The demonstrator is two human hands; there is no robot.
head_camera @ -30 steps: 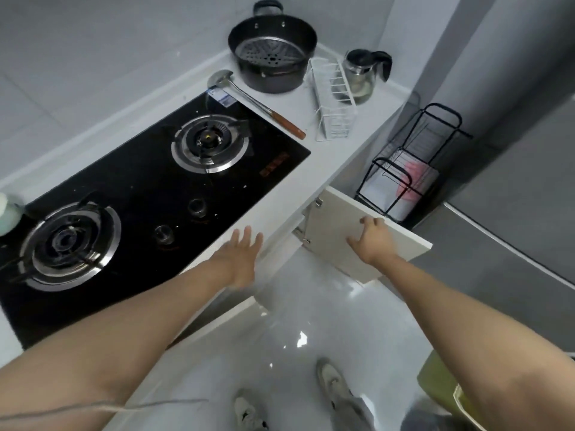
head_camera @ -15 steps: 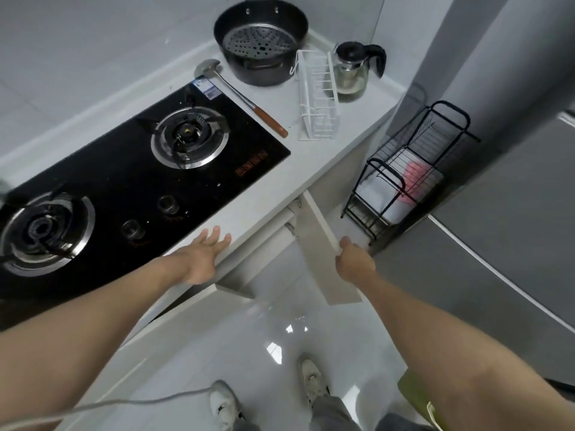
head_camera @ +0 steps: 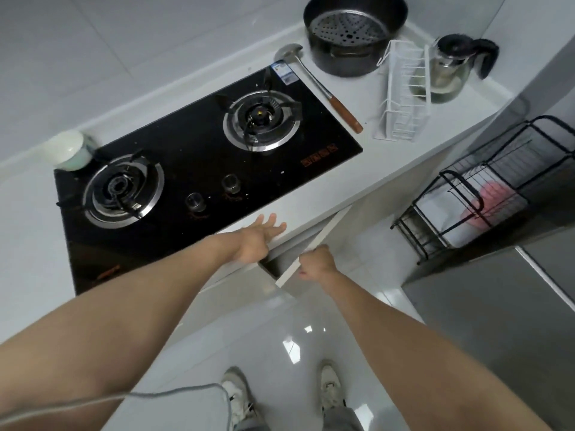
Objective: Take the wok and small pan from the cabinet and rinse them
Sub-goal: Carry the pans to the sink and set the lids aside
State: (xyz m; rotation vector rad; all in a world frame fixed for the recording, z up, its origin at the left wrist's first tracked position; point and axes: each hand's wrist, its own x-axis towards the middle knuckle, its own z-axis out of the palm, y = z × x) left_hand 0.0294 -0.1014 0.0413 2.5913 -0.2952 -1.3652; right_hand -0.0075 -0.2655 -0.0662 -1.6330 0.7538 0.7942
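A white cabinet door under the counter stands partly ajar, seen edge-on. My right hand grips its free edge near the lower end. My left hand lies flat, fingers spread, on the front edge of the white counter just left of the door. The cabinet's inside shows only as a dark gap. No wok or small pan is visible in it.
A black two-burner gas hob fills the counter. Behind it sit a black pot with a steamer plate, a ladle, a white wire rack and a glass kettle. A black wire shelf stands on the floor to the right.
The cabinet door has swung from wide open towards the cabinet with my right hand on it. My left hand stayed on the counter edge. My view shifted right and nearer.
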